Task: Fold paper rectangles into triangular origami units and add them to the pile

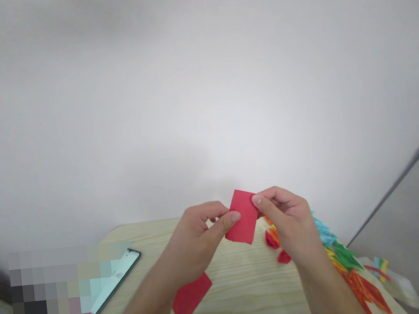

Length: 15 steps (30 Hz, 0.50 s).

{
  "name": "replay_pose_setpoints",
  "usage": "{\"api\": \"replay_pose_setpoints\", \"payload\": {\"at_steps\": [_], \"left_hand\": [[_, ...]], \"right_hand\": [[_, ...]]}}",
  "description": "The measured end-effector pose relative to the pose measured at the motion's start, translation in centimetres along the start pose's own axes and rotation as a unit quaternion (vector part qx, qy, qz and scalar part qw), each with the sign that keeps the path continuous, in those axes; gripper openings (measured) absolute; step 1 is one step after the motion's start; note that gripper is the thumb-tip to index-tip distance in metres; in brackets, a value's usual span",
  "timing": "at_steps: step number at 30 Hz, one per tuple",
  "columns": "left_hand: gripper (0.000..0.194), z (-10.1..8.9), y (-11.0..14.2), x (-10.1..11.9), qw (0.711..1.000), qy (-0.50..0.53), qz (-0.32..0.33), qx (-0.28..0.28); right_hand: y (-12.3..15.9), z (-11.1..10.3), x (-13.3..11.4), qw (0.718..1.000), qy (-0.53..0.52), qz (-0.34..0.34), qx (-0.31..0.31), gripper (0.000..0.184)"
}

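Both my hands hold one small red sheet of paper [242, 220] up above the table, its face turned toward me. My left hand [205, 231] pinches its left edge, thumb in front and fingers behind. At the upper right edge, my right hand [289, 218] grips it the same way. A second piece of red paper [193, 297] lies on the table below my left wrist, partly covered by the forearm. Beside my right hand, on the table, are small folded red paper pieces [284, 256].
On the pale wooden table [237, 292], a phone [120, 274] lies at the left, partly blurred out. Folded paper pieces in blue, green [345, 255], yellow and orange [366, 287] line the right edge. A white wall [204, 103] rises behind the table.
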<state>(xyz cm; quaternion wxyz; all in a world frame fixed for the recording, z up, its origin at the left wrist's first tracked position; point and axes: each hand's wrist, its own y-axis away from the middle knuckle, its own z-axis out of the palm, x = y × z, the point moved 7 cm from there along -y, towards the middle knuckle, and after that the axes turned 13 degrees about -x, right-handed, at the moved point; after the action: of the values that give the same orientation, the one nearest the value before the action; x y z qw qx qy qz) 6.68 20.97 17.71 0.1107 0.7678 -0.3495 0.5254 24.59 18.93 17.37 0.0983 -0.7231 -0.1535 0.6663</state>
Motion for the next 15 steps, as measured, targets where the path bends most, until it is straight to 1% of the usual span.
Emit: {"api": "replay_pose_setpoints", "payload": {"at_steps": [5, 8, 12, 15], "left_hand": [[0.046, 0.11, -0.16, -0.46, 1.0, 0.003, -0.011, 0.008], [0.044, 0.22, -0.17, -0.69, 1.0, 0.015, -0.02, -0.003], [0.041, 0.06, -0.06, -0.69, 1.0, -0.014, -0.02, -0.002], [0.044, -0.08, 0.06, -0.75, 0.999, -0.033, -0.021, 0.006]], "right_hand": [[-0.06, -0.04, 0.2, 1.0, 0.001, -0.006, 0.005, 0.026], [-0.05, -0.22, 0.16, 1.0, 0.0, -0.012, 0.019, 0.026], [-0.1, -0.69, 0.09, 0.998, -0.005, -0.023, 0.05, 0.025], [-0.21, -0.72, 0.11, 0.998, -0.004, -0.022, 0.054, 0.026]]}}
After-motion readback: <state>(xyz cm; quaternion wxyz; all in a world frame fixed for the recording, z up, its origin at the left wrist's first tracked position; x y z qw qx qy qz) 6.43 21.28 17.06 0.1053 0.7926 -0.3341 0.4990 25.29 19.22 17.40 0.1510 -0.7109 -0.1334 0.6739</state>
